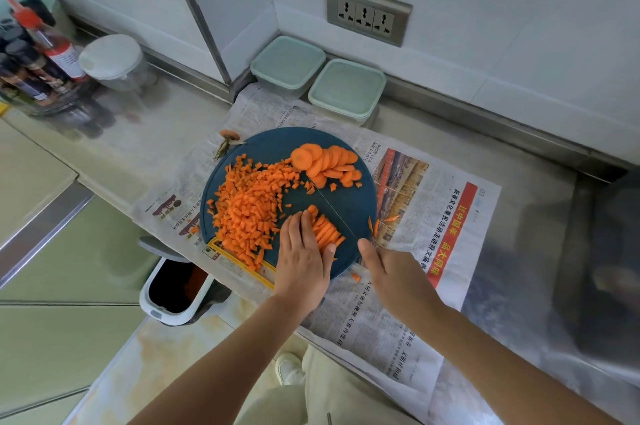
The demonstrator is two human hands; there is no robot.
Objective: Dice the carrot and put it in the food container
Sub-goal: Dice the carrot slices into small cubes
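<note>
A round dark blue cutting board (349,203) lies on newspaper. A big heap of diced carrot (249,206) covers its left half. Round carrot slices (327,161) are fanned at the board's far edge. My left hand (303,263) presses down on a bundle of carrot strips (325,232) near the front of the board. My right hand (394,272) grips a knife handle; the thin blade (334,208) runs edge-on from it across the board, just right of the strips. Two lidded pale green food containers (287,64) (348,88) stand behind the board against the wall.
Newspaper (415,216) covers the steel counter. A carrot top (227,140) lies off the board's far left. Sauce bottles (45,40) and a lidded jar (112,59) stand far left. An open bin (176,289) is below the counter edge. A socket strip (367,14) is on the wall.
</note>
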